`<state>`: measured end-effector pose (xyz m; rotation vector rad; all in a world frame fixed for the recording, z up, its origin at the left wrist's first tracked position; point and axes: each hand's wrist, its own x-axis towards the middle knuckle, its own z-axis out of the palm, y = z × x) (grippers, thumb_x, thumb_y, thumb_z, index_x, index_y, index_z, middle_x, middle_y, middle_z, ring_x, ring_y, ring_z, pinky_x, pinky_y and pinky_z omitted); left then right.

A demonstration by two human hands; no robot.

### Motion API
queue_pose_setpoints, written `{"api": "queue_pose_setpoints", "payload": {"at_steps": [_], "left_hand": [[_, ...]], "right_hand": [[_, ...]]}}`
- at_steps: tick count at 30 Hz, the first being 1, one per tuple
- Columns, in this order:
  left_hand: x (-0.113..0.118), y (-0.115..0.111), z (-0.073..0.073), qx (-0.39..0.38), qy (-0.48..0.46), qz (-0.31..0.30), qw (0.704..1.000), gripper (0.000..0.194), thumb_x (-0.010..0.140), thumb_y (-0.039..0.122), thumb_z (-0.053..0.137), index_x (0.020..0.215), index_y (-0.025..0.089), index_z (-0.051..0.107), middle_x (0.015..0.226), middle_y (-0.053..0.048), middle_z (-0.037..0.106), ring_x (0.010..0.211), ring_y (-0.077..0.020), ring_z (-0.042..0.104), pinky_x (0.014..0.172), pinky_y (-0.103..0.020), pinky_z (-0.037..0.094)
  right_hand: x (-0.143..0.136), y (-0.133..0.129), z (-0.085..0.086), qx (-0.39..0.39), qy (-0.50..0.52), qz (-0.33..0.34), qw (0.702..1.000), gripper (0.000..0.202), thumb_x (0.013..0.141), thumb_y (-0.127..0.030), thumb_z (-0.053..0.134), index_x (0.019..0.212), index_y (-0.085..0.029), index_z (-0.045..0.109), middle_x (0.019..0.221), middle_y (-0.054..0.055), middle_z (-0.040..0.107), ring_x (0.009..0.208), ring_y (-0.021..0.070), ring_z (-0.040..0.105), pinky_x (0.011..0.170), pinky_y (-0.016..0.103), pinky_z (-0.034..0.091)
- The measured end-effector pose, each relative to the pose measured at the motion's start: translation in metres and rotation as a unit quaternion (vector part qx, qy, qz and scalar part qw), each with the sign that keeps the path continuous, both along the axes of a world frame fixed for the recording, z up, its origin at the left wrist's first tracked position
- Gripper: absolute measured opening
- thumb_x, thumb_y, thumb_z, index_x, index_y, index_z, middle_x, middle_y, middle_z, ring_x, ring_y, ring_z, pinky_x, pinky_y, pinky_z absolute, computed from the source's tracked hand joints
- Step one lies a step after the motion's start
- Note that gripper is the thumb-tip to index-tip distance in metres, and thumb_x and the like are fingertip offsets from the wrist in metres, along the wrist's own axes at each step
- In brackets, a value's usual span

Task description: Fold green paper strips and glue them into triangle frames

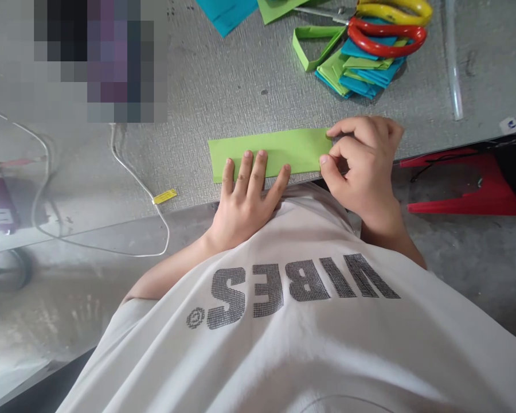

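A green paper strip (298, 149) lies flat along the front edge of the grey table (223, 109). Resting on its left half is my left hand (245, 201), fingers spread and palm down. My right hand (363, 160) pinches the strip's right end between thumb and fingers. Beyond it sits a pile of folded green and blue papers (361, 71), with scissors (387, 34) with red and yellow handles on top. A folded green paper loop (303, 51) stands beside the pile.
Flat blue paper (227, 14) and green paper (279, 8) lie at the far edge. A clear tube (453, 74) is at the right, a white cable (133, 172) with a yellow tag at the left. A red stool-like object (468, 206) is below the table's right side.
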<state>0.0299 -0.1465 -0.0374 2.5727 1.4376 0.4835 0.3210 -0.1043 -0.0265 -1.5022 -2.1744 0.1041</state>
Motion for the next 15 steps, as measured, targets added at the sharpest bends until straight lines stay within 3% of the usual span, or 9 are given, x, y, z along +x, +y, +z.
{"api": "queue_pose_setpoints", "payload": {"at_steps": [6,11,15], "left_hand": [[0.002,0.0,0.001,-0.009,-0.002,0.001,1.0,0.065,0.121,0.039,0.07,0.184,0.034,0.057,0.193,-0.022,0.055,0.183,-0.05,0.049,0.151,-0.086,0.033],[0.002,-0.001,0.0,0.009,0.01,0.009,1.0,0.062,0.122,0.036,0.068,0.183,0.035,0.057,0.192,-0.021,0.057,0.183,-0.0481,0.05,0.15,-0.085,0.035],[-0.002,0.002,0.001,-0.007,-0.006,-0.012,1.0,0.062,0.123,0.037,0.063,0.185,0.032,0.055,0.193,-0.021,0.055,0.186,-0.0465,0.045,0.151,-0.083,0.035]], "right_hand": [[0.0,0.001,-0.008,0.026,0.015,-0.002,1.0,0.028,0.111,-0.044,0.066,0.087,-0.03,0.063,0.138,0.015,0.084,0.137,0.0489,0.069,0.125,0.083,0.042],[-0.005,0.001,-0.012,0.084,0.062,0.013,0.994,0.029,0.104,-0.035,0.068,0.081,-0.028,0.053,0.134,0.016,0.086,0.131,0.0469,0.072,0.121,0.078,0.043],[-0.008,0.001,-0.008,0.14,0.074,0.027,0.987,0.016,0.101,-0.026,0.072,0.089,-0.028,0.062,0.134,0.015,0.087,0.126,0.0429,0.076,0.114,0.072,0.049]]}}
